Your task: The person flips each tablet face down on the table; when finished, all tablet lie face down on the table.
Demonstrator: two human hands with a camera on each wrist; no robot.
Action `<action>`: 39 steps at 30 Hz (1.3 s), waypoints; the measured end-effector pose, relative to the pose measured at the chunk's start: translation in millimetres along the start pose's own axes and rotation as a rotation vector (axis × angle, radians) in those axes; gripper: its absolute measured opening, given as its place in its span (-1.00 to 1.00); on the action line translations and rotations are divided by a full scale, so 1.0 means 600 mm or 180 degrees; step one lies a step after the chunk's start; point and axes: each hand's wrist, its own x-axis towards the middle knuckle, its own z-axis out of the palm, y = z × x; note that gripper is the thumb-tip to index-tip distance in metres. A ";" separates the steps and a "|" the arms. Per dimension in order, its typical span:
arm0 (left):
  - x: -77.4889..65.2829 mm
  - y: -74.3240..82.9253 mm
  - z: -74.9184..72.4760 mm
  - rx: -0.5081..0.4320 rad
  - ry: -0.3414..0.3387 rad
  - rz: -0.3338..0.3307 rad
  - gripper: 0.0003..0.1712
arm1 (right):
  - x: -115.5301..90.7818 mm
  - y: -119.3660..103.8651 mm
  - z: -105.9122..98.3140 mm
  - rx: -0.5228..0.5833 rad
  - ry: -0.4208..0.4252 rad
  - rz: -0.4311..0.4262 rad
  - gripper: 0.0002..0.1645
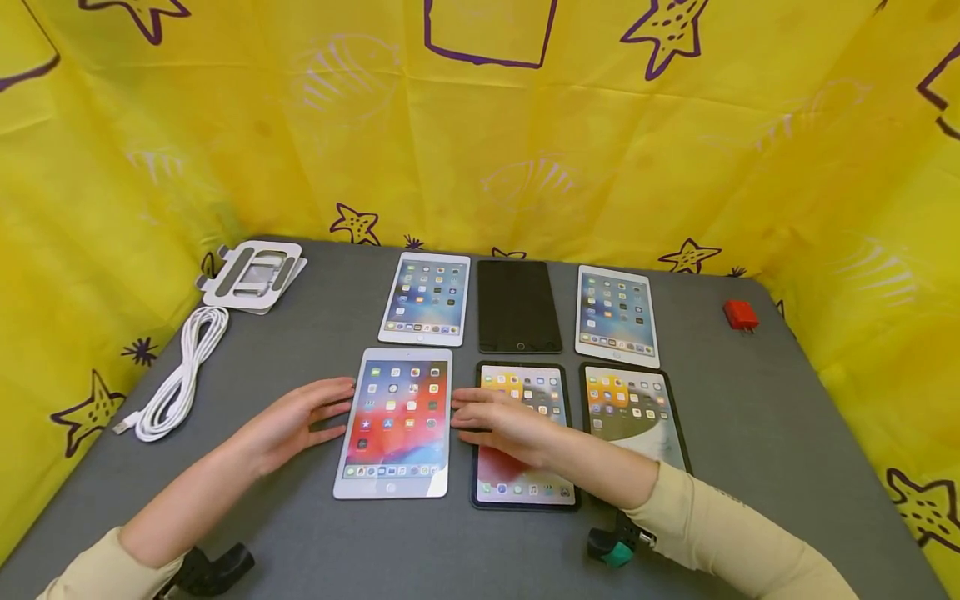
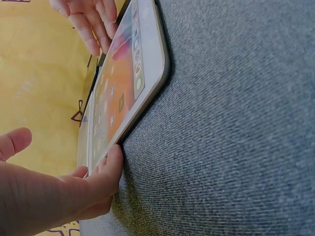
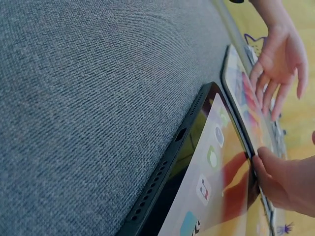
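Note:
A white tablet with a lit home screen lies flat on the grey table at the front left of two rows of tablets. At its left edge is my left hand, fingers extended and fingertips right at the side. My right hand reaches over a black-framed tablet, its fingertips at the white tablet's right edge. In the left wrist view, the left fingers meet the white tablet's side. The right wrist view shows the right fingers between the two tablets.
Behind lie two white tablets and a dark-screened one. Another black-framed tablet lies front right, partly under my right forearm. A white cable and metal stand sit left, a red charger right. Yellow cloth surrounds the table.

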 end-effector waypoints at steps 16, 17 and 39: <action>0.016 0.008 -0.006 -0.0010 0.0143 -0.0158 -0.28 | 0.003 -0.003 -0.001 -0.0070 0.0109 0.0123 -0.39; 0.016 0.009 -0.007 -0.0003 0.0145 -0.0132 -0.28 | 0.003 -0.003 -0.001 -0.0063 0.0115 0.0137 -0.40; -0.024 0.076 0.054 0.0390 0.0060 0.0513 -0.28 | 0.017 0.002 0.023 0.0184 -0.0063 0.0261 -0.41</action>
